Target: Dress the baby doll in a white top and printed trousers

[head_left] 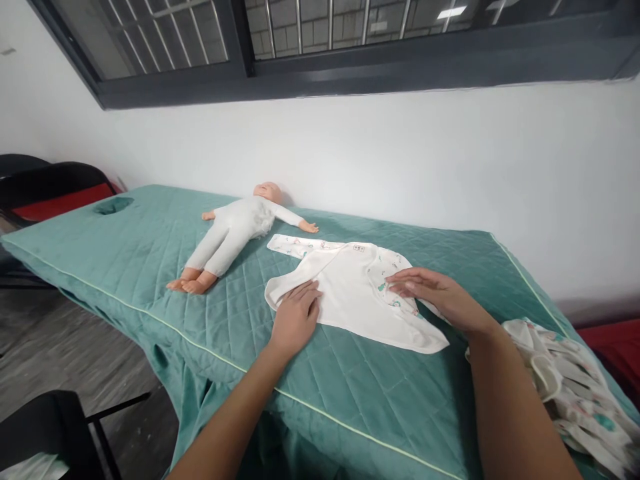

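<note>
A white baby shirt [350,293] with a printed pattern on its sleeves lies spread out on the green quilted cover. My left hand [297,317] rests flat on the shirt's left side, fingers stretched over the cloth. At the right side, my right hand [433,293] touches the patterned sleeve, its fingers extended and fairly close together; whether they pinch any cloth is hard to see. Beyond the shirt, to the left, a baby doll [235,230] in a white body lies on its back with arms spread.
Crumpled patterned baby clothes [575,387] lie at the right, beside my right forearm. The green-covered bed [150,260] stands against a white wall [400,160] under a barred window. Black chairs [45,433] stand at the left, and the bed has a hole [114,205] at its far-left end.
</note>
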The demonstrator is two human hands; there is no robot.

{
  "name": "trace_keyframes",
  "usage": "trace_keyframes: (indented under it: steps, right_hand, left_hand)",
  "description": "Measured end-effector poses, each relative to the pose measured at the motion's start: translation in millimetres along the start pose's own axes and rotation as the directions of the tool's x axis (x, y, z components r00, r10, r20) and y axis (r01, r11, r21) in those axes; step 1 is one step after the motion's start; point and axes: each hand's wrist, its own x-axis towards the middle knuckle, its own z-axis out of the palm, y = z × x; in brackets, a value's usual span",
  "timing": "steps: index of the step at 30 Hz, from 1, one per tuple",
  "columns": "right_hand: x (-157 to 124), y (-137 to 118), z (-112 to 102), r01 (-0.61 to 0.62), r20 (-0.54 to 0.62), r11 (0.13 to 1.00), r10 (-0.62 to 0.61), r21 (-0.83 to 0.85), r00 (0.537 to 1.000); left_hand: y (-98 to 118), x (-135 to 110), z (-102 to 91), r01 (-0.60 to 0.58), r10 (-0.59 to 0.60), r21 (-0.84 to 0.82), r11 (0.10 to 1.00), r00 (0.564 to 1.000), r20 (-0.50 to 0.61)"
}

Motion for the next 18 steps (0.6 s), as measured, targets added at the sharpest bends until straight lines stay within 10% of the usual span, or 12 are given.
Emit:
trace_keyframes:
  steps: [5,12,18]
  right_hand:
    - [12.8,27.0,-18.8,-0.116,-0.464,0.974,0.012,-0.196,0.886]
    - [5.0,44.4,-45.1,-0.326,-0.325,0.729,0.149,-0.602,0.934]
    - [-3.7,38.9,-57.8,-0.545,-0.567,0.650,0.207,-0.529,0.797]
  left_hand:
    - [-0.6,-1.9,-1.3,-0.008,0.008,-0.009,1.000,1.000,0.007]
    - [-0.4,-2.8,-1.9,-0.011,0.011,-0.020,1.000,1.000,0.001]
    - [-1.1,-3.1,-2.0,-0.022,0.022,-0.030,0.999,1.000,-0.011]
